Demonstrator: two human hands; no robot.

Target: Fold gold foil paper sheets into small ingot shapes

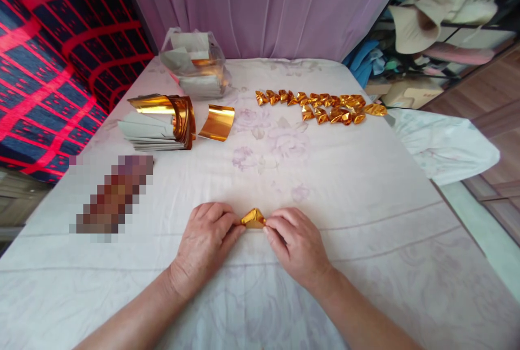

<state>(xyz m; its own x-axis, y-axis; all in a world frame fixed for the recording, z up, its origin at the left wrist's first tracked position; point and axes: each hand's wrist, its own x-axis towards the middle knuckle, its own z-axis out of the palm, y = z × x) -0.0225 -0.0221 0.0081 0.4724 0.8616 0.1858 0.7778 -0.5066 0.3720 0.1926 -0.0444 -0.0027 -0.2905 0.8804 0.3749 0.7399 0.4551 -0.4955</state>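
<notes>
Folding step, by the looks of it: a small gold paper piece (253,218) is pinched between the left hand (207,241) and right hand (298,244), low on the bedsheet (365,220); fingertips clamped on either end. Finished pieces (325,107) are lined up further back; firm creasing is probably called for next

text: none readable | gold foil sheets (179,114): plain, no print | folded gold pieces (325,107): no marks | plastic bag (195,63): no label legible | bed sheet (365,220): flower pattern only, no lettering | pixelated patch (111,198): blurred, cannot tell
</notes>
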